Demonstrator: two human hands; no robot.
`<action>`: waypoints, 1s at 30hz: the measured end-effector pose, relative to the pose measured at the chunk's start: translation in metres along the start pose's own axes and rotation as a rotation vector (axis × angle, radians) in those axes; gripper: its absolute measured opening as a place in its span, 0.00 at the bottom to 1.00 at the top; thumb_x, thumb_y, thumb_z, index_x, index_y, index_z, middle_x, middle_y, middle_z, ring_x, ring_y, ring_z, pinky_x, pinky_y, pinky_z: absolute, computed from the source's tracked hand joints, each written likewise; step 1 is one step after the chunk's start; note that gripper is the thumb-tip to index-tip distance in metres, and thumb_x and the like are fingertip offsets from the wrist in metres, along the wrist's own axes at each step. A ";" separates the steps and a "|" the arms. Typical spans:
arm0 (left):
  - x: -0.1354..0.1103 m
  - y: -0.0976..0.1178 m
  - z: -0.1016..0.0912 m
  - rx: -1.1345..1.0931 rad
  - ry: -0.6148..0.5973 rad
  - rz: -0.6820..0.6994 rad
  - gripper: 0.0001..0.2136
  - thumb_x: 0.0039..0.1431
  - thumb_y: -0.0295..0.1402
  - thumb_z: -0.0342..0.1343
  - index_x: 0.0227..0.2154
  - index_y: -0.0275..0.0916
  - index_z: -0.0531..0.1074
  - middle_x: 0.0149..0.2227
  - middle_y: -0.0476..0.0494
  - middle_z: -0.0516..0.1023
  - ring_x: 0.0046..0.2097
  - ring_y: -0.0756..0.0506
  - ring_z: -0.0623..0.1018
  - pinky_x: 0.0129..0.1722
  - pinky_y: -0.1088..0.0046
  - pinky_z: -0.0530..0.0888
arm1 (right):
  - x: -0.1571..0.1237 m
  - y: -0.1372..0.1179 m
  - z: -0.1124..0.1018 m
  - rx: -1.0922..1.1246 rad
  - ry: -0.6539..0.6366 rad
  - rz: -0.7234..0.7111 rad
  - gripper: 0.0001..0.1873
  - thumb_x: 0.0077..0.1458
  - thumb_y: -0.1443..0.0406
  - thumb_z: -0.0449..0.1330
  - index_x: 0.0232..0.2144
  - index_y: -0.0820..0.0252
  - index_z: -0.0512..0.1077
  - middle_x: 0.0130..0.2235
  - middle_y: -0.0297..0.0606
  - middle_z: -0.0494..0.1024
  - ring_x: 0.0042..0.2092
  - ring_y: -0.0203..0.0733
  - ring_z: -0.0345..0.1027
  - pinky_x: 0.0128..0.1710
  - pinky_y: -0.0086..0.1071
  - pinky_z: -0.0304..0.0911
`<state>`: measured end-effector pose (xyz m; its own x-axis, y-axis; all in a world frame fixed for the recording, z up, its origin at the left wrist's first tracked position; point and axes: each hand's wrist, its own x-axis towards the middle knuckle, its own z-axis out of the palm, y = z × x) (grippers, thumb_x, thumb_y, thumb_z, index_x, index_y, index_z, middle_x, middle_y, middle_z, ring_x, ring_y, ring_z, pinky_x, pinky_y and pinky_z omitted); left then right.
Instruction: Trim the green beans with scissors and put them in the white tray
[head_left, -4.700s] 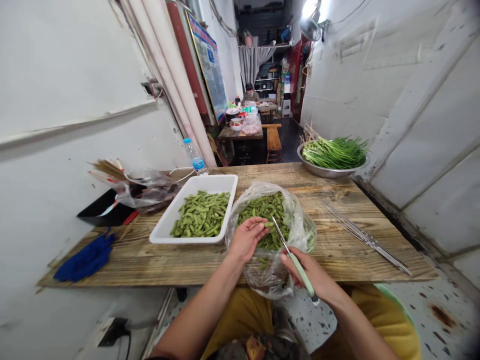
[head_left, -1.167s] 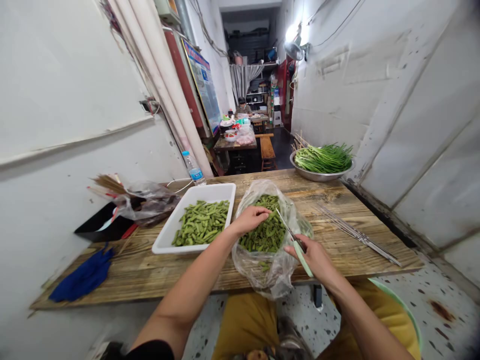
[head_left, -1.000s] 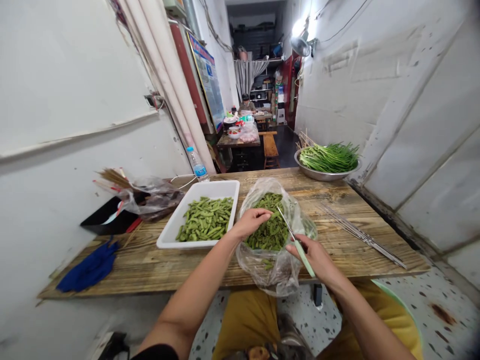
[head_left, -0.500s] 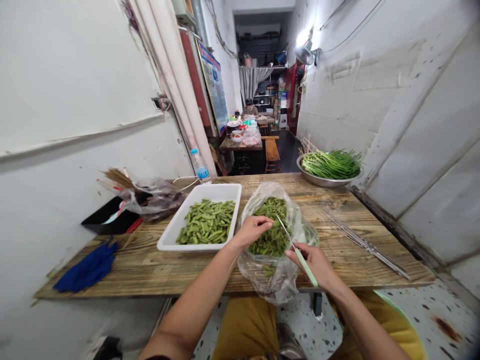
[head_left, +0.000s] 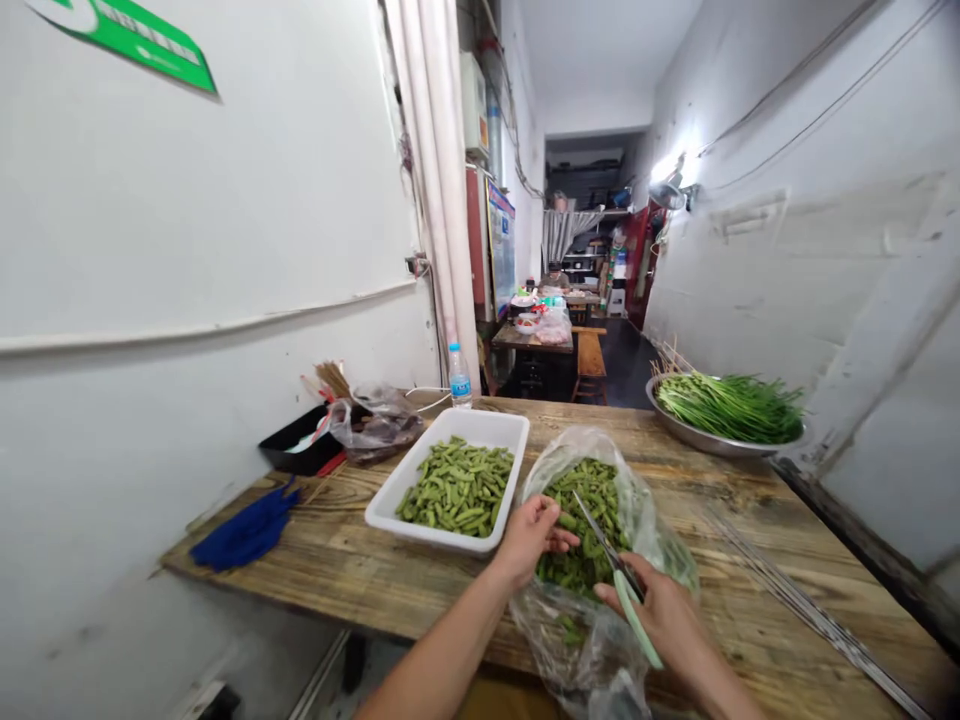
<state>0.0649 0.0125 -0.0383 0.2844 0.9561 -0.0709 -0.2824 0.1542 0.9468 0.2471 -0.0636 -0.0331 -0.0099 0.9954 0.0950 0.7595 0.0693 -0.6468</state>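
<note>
Gripping a narrow-bladed knife with a pale green handle in the right hand, fingers closed around the grip, blade slanting up and left into the mouth of a clear plastic bag. Curling the left hand just beside the blade, over the edge of the green bean pods heaped inside the bag, fingertips at or very near them; whether a pod sits between those fingers, impossible to tell. Bag slumped between both hands and mostly below them on the wooden worktop, its lower end sagging toward the near edge.

Just left of the left hand, a white plastic tray filled with more pods, close to the bag. Farther right, a steel bowl of long green chives, with metal skewers lying loose near the right edge. Beyond the tray, a water bottle, a black tray and a blue cloth. Far down the corridor, a seated person at another table, too small for detail.
</note>
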 end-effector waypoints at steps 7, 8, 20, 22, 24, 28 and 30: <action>-0.003 0.001 0.005 0.202 -0.056 0.021 0.20 0.52 0.39 0.52 0.48 0.36 0.65 0.23 0.53 0.68 0.21 0.53 0.72 0.20 0.80 0.64 | -0.016 -0.019 -0.015 -0.105 -0.055 0.004 0.27 0.49 0.49 0.54 0.43 0.63 0.70 0.28 0.40 0.77 0.29 0.44 0.69 0.28 0.30 0.59; -0.004 0.000 0.005 0.198 -0.058 0.006 0.22 0.53 0.39 0.52 0.50 0.37 0.63 0.25 0.52 0.68 0.21 0.53 0.72 0.18 0.80 0.63 | -0.017 -0.019 -0.015 -0.114 -0.057 0.008 0.27 0.50 0.49 0.54 0.44 0.64 0.69 0.29 0.41 0.77 0.30 0.45 0.69 0.29 0.30 0.59; -0.003 -0.002 0.009 0.211 -0.022 0.078 0.15 0.48 0.38 0.57 0.36 0.33 0.67 0.24 0.50 0.71 0.21 0.54 0.69 0.18 0.81 0.63 | -0.021 -0.018 -0.014 -0.108 0.000 0.015 0.28 0.51 0.50 0.53 0.46 0.64 0.68 0.34 0.43 0.77 0.31 0.44 0.69 0.31 0.31 0.61; -0.004 -0.001 0.010 0.198 -0.008 0.085 0.15 0.48 0.39 0.57 0.36 0.33 0.66 0.24 0.50 0.71 0.21 0.54 0.70 0.18 0.80 0.64 | -0.021 -0.017 -0.014 -0.094 0.016 0.040 0.28 0.51 0.49 0.53 0.45 0.64 0.69 0.32 0.42 0.77 0.30 0.44 0.69 0.31 0.30 0.61; -0.005 0.000 0.011 0.187 -0.001 0.097 0.15 0.47 0.39 0.57 0.35 0.34 0.66 0.24 0.51 0.72 0.21 0.54 0.71 0.18 0.80 0.64 | -0.020 -0.016 -0.015 -0.081 0.020 0.055 0.28 0.50 0.48 0.54 0.45 0.63 0.70 0.30 0.41 0.77 0.29 0.43 0.69 0.30 0.30 0.61; -0.009 0.002 0.014 0.203 -0.044 0.107 0.14 0.48 0.39 0.56 0.34 0.34 0.66 0.24 0.51 0.71 0.20 0.54 0.70 0.18 0.80 0.64 | -0.019 -0.014 -0.015 -0.058 0.011 0.032 0.30 0.48 0.48 0.55 0.45 0.63 0.71 0.29 0.40 0.77 0.29 0.43 0.69 0.29 0.29 0.61; -0.010 0.003 0.015 0.222 -0.065 0.113 0.13 0.49 0.38 0.56 0.33 0.34 0.67 0.24 0.51 0.71 0.20 0.54 0.70 0.18 0.80 0.64 | -0.019 -0.015 -0.015 -0.045 0.014 0.011 0.28 0.48 0.48 0.56 0.44 0.62 0.71 0.29 0.38 0.77 0.28 0.42 0.69 0.29 0.29 0.60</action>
<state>0.0752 -0.0006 -0.0296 0.3231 0.9449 0.0526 -0.1099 -0.0177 0.9938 0.2454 -0.0841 -0.0136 0.0077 0.9951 0.0985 0.7879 0.0546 -0.6133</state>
